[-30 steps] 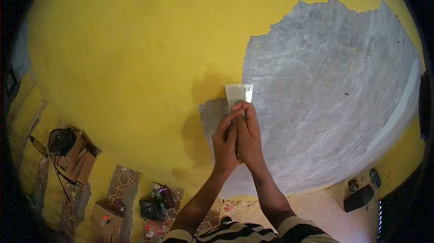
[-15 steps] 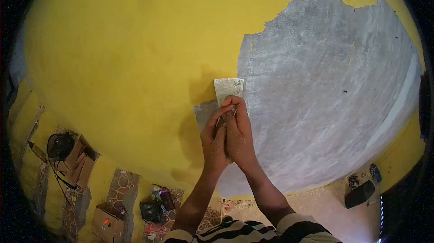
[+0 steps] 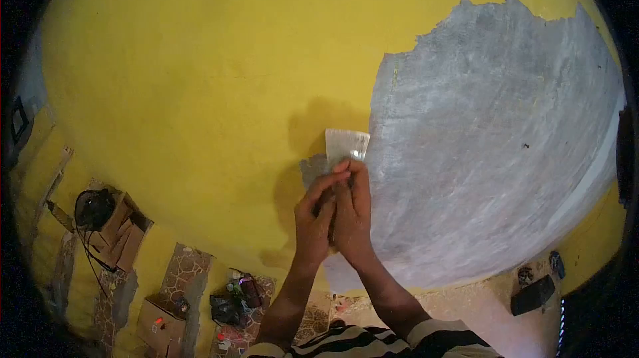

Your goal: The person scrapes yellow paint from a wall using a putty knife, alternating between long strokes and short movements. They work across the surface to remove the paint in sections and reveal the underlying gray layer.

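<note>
Two cardboard boxes (image 3: 162, 341) lower left in the head view, one black bag (image 3: 226, 310) nearby. One scraper (image 3: 346, 141) over the yellow wall (image 3: 200, 91), at the left edge of the grey patch (image 3: 466, 125), gripped in the fingers (image 3: 360, 188) of left hand (image 3: 311, 230) and right hand (image 3: 353, 223) together! Lower, farther left against that patch than half a second ago!
</note>
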A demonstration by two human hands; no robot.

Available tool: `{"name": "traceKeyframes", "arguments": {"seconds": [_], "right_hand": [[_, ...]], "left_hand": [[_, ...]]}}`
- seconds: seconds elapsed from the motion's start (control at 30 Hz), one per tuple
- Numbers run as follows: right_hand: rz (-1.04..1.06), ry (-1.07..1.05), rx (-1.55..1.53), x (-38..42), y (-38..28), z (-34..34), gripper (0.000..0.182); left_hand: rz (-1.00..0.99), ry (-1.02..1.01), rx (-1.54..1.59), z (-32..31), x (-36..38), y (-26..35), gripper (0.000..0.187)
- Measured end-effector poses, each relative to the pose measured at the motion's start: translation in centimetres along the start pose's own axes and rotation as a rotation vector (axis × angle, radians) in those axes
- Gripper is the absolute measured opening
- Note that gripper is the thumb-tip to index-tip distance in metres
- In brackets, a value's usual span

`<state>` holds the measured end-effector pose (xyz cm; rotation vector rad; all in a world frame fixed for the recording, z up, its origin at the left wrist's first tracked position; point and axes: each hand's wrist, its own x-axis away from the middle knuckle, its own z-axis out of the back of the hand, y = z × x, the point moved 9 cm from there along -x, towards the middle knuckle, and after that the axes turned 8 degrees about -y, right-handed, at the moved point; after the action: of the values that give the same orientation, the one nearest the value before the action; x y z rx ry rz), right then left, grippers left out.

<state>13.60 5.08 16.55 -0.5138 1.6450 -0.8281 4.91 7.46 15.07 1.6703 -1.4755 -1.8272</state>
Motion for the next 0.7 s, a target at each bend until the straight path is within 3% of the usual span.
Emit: {"name": "traceKeyframes", "arguments": {"seconds": [0.07, 0.13, 0.27, 0.37, 0.43, 0.7], "right_hand": [[-0.015, 0.000, 0.000, 1.4, 0.9, 0.1, 0.016], [-0.068, -0.019, -0.079, 3.0, 3.4, 0.1, 0.015], [-0.176, -0.043, -0.104, 1.5, 1.9, -0.3, 0.015], [-0.058, -0.038, -0.108, 0.8, 0.3, -0.2, 0.015], [-0.190, -0.050, -0.114, 2.4, 2.1, 0.0, 0.016], [-0.170, -0.061, -0.192, 1.9, 1.2, 0.2, 0.019]], "left_hand": [[0.160, 0.063, -0.057, 0.5, 2.1, -1.4, 0.030], [0.149, 0.074, -0.041, 0.4, 2.9, -2.1, 0.030], [0.116, 0.048, -0.034, 0.3, 1.2, -0.4, 0.034], [0.083, 0.033, 0.066, -0.2, 1.0, 0.1, 0.034], [0.208, 0.081, -0.039, 0.4, 2.8, -1.6, 0.034], [0.110, 0.080, -0.027, -0.8, 1.9, -0.2, 0.035]]}}
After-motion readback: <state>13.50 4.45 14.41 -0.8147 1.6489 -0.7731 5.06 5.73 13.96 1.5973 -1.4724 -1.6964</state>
